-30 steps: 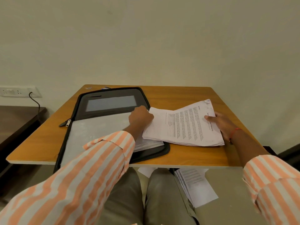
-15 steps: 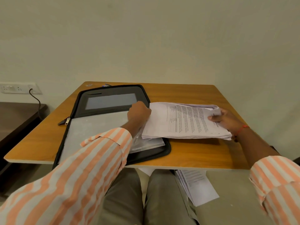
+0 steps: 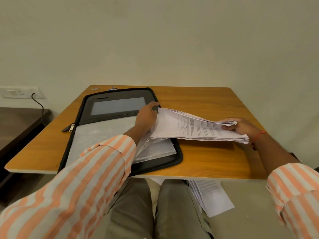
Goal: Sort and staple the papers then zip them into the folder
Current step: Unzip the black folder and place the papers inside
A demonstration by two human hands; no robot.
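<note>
While the left hand (image 3: pixel 145 118) pinched one end of the paper stack (image 3: pixel 195 130), the right hand (image 3: pixel 241 126) gripped the other; beneath the left grip lay the open folder (image 3: pixel 120 94) on the table (image 3: pixel 207 100).

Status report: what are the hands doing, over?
Left hand, right hand hold paper stack, raised. Folder open, unzipped, partly under stack. Loose sheets below table.
</note>
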